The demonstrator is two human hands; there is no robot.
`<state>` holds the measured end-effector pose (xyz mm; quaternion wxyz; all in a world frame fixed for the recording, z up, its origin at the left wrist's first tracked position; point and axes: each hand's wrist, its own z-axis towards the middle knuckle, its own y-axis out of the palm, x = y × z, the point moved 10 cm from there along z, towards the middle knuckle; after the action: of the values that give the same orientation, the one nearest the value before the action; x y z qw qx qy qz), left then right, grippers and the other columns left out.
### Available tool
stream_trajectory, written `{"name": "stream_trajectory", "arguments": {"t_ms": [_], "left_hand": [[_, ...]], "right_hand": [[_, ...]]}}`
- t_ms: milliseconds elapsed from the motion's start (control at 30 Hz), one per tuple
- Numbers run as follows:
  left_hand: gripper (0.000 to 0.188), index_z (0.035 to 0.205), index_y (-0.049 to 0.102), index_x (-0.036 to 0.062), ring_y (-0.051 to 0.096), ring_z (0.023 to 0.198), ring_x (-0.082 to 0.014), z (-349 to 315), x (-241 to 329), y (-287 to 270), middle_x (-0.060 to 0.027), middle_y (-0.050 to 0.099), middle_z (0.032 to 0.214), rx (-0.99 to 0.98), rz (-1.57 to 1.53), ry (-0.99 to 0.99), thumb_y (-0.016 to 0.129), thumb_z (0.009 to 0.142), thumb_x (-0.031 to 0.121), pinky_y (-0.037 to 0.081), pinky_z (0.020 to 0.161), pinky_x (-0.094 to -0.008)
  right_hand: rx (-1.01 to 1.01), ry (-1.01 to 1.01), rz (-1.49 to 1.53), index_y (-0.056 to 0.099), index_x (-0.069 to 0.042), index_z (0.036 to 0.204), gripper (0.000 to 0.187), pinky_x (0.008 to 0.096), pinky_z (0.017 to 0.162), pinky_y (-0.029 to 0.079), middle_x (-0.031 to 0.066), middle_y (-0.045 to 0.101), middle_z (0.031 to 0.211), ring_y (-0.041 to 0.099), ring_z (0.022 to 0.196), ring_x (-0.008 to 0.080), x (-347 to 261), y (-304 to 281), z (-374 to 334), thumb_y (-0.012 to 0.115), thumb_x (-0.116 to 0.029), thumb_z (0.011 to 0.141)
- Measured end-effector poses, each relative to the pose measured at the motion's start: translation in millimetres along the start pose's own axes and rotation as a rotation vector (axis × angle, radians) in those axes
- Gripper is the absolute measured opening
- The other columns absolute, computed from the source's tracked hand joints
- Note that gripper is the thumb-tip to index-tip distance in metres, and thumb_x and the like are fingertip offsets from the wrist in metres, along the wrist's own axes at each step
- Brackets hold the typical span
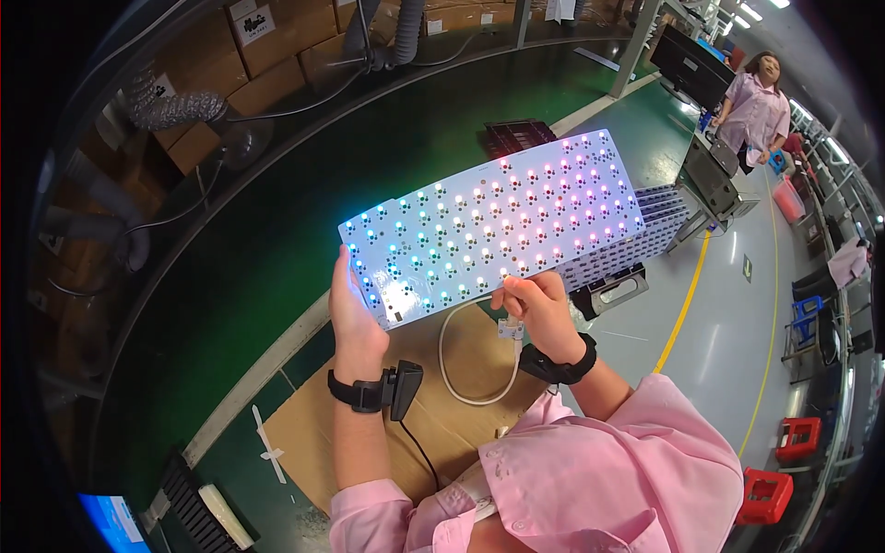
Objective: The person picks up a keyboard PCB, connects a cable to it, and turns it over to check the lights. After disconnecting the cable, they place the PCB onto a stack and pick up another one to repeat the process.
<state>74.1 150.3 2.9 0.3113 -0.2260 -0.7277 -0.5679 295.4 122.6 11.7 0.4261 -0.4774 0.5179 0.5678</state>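
A white keyboard circuit board, its rows of small lights glowing blue, green, white, pink and purple, is tilted in front of me. My left hand grips its left end, thumb along the edge and the other fingers hidden behind. Close to the board's lower edge, my right hand is closed in a pinch around the end of a white cable. A small pale connector block shows just below those fingers. The cable loops down and its other end passes under the board. Whether my right fingertips touch the board is unclear.
Brown cardboard lies below my hands. Behind the board to the right is a stack of perforated keyboard plates, with a black tray beyond. A person stands by a monitor. Red stools are at lower right.
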Motion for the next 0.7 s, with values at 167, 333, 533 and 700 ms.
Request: {"name": "stream_trajectory", "arguments": {"t_ms": [167, 333, 533, 700], "left_hand": [[0.035, 0.115, 0.051, 0.0065, 0.053, 0.1, -0.0175, -0.1, -0.9, -2.6, -0.003, 0.056, 0.111, 0.039, -0.019, -0.025, 0.045, 0.09, 0.031, 0.039, 0.089, -0.0316], [0.037, 0.117, 0.049, 0.0058, 0.052, 0.1, -0.017, -2.9, -2.2, -2.5, -0.003, 0.055, 0.113, 0.046, -0.022, -0.057, 0.045, 0.091, 0.031, 0.038, 0.089, -0.0312], [0.039, 0.119, 0.046, 0.0043, 0.05, 0.103, -0.0158, -3.3, -2.2, 5.1, -0.0033, 0.052, 0.116, -0.018, -0.009, -0.064, 0.044, 0.091, 0.031, 0.038, 0.091, -0.0305], [0.039, 0.119, 0.046, 0.0043, 0.05, 0.103, -0.0155, 1.6, -4.9, 0.7, -0.0032, 0.052, 0.116, -0.036, -0.023, -0.069, 0.043, 0.092, 0.032, 0.038, 0.091, -0.0301]], "right_hand": [[-0.009, 0.014, -0.015, 0.042, -0.005, 0.046, 0.038, 0.025, 0.055, 0.034, 0.0016, 0.041, 0.048, 0.057, 0.064, 0.0154, -3.7, 4.0, -0.8, 0.048, -0.013, 0.083], [-0.01, 0.02, 0.034, 0.044, -0.003, 0.048, 0.037, 0.0248, 0.054, 0.034, 0.0033, 0.045, 0.049, 0.055, 0.061, 0.0149, -6.2, 6.9, -2.1, 0.048, -0.013, 0.083], [-0.021, 0.011, 0.021, 0.049, -0.002, 0.05, 0.033, 0.025, 0.05, 0.032, 0.0085, 0.053, 0.055, 0.049, 0.054, 0.0121, -0.6, 0.8, 0.3, 0.048, -0.013, 0.082], [-0.023, -0.02, 0.085, 0.051, -0.001, 0.054, 0.03, 0.0239, 0.047, 0.03, 0.0107, 0.057, 0.059, 0.042, 0.05, 0.0091, -3.7, 3.3, 0.2, 0.048, -0.013, 0.081]]}}
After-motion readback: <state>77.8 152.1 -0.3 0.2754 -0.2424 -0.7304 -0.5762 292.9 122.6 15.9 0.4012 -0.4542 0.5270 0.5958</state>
